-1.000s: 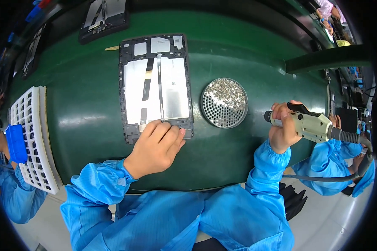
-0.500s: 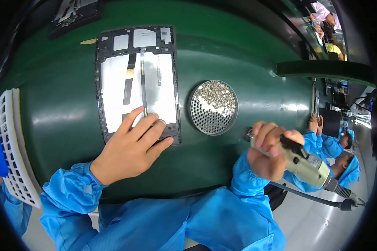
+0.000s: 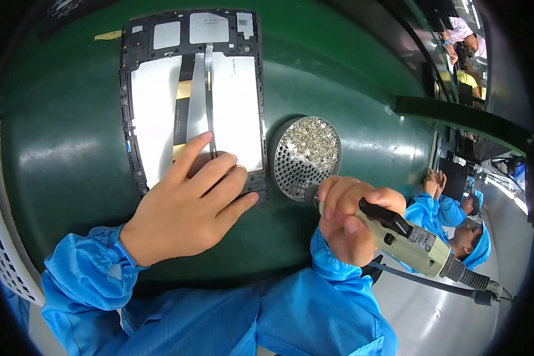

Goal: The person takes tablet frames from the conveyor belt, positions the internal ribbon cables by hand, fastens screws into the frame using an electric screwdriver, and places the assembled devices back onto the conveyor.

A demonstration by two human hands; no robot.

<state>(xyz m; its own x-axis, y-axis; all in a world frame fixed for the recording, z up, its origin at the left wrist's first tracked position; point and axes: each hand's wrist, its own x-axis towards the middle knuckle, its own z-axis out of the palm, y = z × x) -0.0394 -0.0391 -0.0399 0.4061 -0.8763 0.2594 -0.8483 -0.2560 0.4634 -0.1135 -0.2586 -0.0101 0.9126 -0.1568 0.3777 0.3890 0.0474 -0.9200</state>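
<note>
A tablet chassis [image 3: 231, 107] lies on the green bench, its black frame around a white back panel with a dark flat cable [image 3: 184, 107] and a narrow strip [image 3: 209, 89] running along it. My left hand [image 3: 190, 196] rests spread over its lower end, the index fingertip at the strip. In my right hand [image 3: 359, 219] is a pale green electric screwdriver [image 3: 421, 246], its nose pointing left at the near edge of a round dish [image 3: 285, 169]. Small silvery screws [image 3: 311, 139] heap over part of the dish's perforated plate. The driver's tip is hidden from sight.
A white slotted tray [image 3: 6, 237] stands at the left edge. Part of a dark device [image 3: 59, 9] shows at the far left. A green bar [image 3: 457, 115] crosses the right side. Co-workers in blue [image 3: 436, 210] sit to the right. The driver's cable [image 3: 427, 282] trails right.
My right hand has brought the screwdriver leftward, closer to the dish. The tablet chassis appears higher and larger as the view shifts. My left hand stays on the chassis.
</note>
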